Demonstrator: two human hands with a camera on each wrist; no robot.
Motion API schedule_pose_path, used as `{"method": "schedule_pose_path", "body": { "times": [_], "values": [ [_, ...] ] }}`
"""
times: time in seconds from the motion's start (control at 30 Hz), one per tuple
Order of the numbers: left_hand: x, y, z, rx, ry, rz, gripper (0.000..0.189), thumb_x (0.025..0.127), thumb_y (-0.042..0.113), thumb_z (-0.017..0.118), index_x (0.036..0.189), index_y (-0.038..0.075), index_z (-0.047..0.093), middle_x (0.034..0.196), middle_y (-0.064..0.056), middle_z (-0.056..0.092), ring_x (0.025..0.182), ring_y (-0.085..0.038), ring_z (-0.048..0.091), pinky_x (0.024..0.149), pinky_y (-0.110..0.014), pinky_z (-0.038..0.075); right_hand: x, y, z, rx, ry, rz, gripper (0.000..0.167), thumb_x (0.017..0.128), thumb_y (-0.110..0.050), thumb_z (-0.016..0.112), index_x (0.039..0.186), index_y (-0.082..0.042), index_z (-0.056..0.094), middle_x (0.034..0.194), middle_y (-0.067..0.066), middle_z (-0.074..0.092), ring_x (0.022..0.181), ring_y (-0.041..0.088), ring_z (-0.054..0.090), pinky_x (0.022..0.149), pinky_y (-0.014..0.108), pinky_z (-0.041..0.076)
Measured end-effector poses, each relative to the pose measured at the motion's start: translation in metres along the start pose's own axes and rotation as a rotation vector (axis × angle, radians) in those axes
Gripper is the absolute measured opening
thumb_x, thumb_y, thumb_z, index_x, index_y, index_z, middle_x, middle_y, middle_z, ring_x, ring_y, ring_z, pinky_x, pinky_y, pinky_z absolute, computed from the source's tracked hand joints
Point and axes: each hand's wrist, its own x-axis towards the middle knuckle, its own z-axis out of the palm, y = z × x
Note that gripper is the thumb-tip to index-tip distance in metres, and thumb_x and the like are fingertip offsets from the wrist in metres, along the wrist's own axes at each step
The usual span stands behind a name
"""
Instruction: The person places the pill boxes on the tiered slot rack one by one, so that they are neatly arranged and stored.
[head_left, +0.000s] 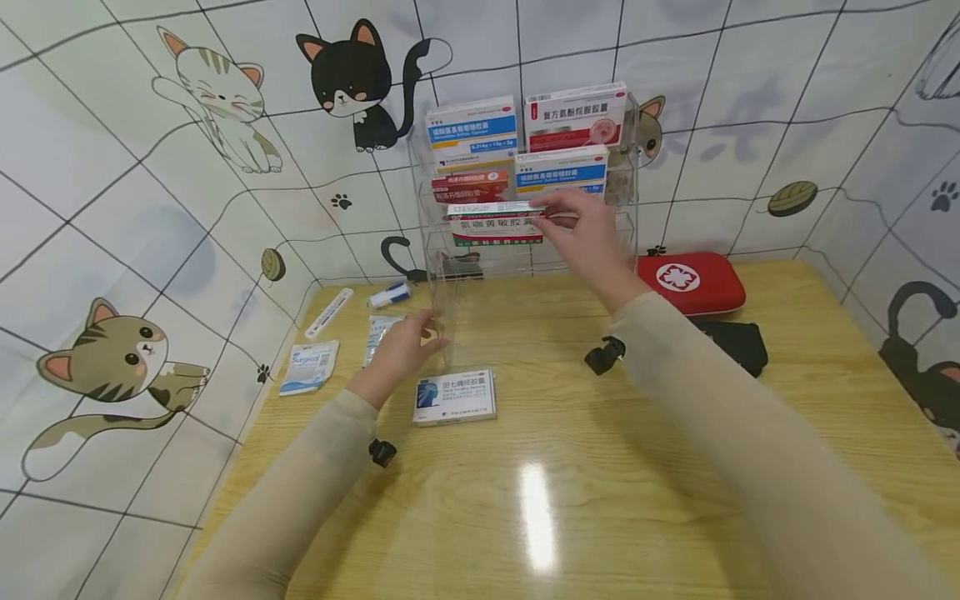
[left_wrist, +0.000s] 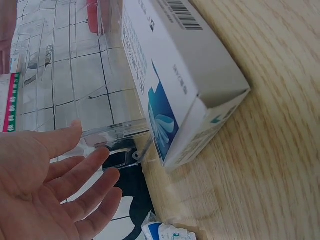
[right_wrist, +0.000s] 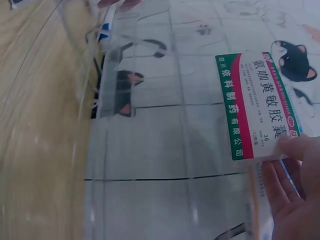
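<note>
My right hand (head_left: 585, 237) pinches the right end of a white, green and red medicine box (head_left: 497, 225) between thumb and fingers. The box is held at the front of a clear acrylic rack (head_left: 444, 321), over its lower tiers. In the right wrist view the printed face of this capsule box (right_wrist: 257, 107) shows in full. My left hand (head_left: 399, 354) is at the rack's lower left front corner, fingers relaxed and spread, thumb and forefinger right at the clear edge (left_wrist: 115, 131). Close by on the table lies a white medicine box (head_left: 454, 397) with a blue picture.
Upper tiers hold blue-white boxes (head_left: 472, 133), a red-white box (head_left: 576, 121) and a red box (head_left: 470, 187). A red first-aid case (head_left: 693, 283) and black pouch (head_left: 729, 346) are at right. A surgical mask packet (head_left: 309, 367), white strip (head_left: 328, 313) and small tube-like pack (head_left: 390, 294) lie left.
</note>
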Motion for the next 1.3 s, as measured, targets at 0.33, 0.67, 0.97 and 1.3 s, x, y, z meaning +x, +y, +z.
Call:
{"method": "schedule_pose_path", "body": {
  "times": [0.33,0.67,0.97,1.3],
  "values": [
    [-0.002,0.0,-0.002,-0.016,0.001,0.017,0.06,0.101,0.025,0.069,0.153,0.009,0.045,0.138,-0.012,0.065,0.127,-0.032,0.063,0.108,-0.05,0.052,0.004,0.023,0.023,0.062,-0.006,-0.028,0.021,0.096,-0.02,0.076,0.116,-0.016,0.078,0.125,-0.001,0.062,0.117,0.011,0.06,0.099,0.029,0.058],
    [-0.002,-0.001,-0.001,-0.016,0.009,0.004,0.061,0.1,0.027,0.07,0.154,0.01,0.046,0.138,-0.01,0.065,0.127,-0.031,0.063,0.107,-0.05,0.052,-0.001,0.018,0.035,0.014,-0.087,-0.056,0.022,0.096,-0.017,0.076,0.118,-0.017,0.079,0.128,0.0,0.067,0.125,0.016,0.062,0.098,0.036,0.059],
    [-0.001,-0.002,0.002,-0.018,0.01,0.005,0.06,0.1,0.027,0.07,0.153,0.011,0.046,0.137,-0.01,0.065,0.127,-0.03,0.063,0.107,-0.05,0.053,-0.021,0.014,0.033,0.073,-0.069,-0.004,0.032,0.096,-0.015,0.075,0.128,-0.009,0.071,0.136,0.004,0.062,0.125,0.019,0.061,0.107,0.033,0.054],
    [-0.001,-0.002,-0.001,-0.021,0.012,0.005,0.06,0.101,0.03,0.07,0.153,0.011,0.047,0.136,-0.009,0.066,0.126,-0.03,0.063,0.107,-0.05,0.053,-0.088,0.017,0.05,0.006,-0.193,-0.084,0.027,0.091,-0.008,0.079,0.118,-0.008,0.075,0.124,0.009,0.069,0.105,0.025,0.071,0.093,0.036,0.062]
  ]
}}
